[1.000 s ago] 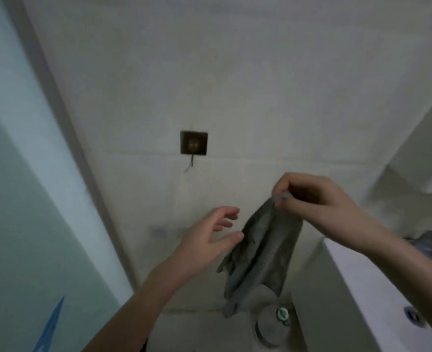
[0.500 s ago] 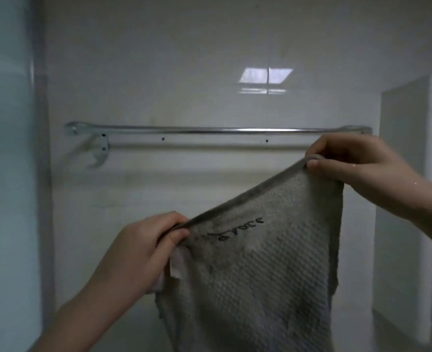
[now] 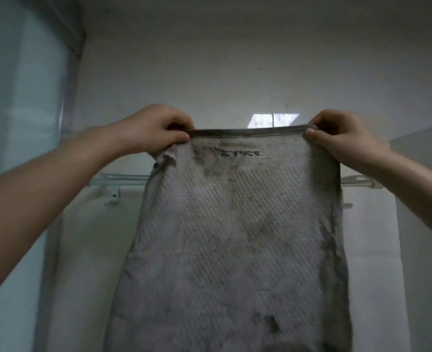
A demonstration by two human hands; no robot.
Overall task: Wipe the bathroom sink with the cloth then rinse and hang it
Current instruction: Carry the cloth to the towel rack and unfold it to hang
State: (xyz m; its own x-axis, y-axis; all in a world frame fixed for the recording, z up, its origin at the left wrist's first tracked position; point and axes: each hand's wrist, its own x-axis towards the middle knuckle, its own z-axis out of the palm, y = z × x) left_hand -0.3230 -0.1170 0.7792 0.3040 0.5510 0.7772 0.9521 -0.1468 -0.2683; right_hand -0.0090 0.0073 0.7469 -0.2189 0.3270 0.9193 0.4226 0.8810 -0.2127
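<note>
Head: left hand (image 3: 156, 130), right hand (image 3: 342, 138) pinch cloth (image 3: 235, 237), seemingly before rail (image 3: 118, 177).

1. One grey textured cloth (image 3: 232, 237), with one line of dark lettering (image 3: 240, 154) near its top hem.
2. Two hands: one left hand (image 3: 156, 130) and one right hand (image 3: 342, 138).
3. One metal towel rail (image 3: 118, 177), seen either side of the cloth.
4. One bright light patch (image 3: 273, 120) on the wall (image 3: 235, 59).
5. One glass panel (image 3: 19, 97) at the left.
</note>
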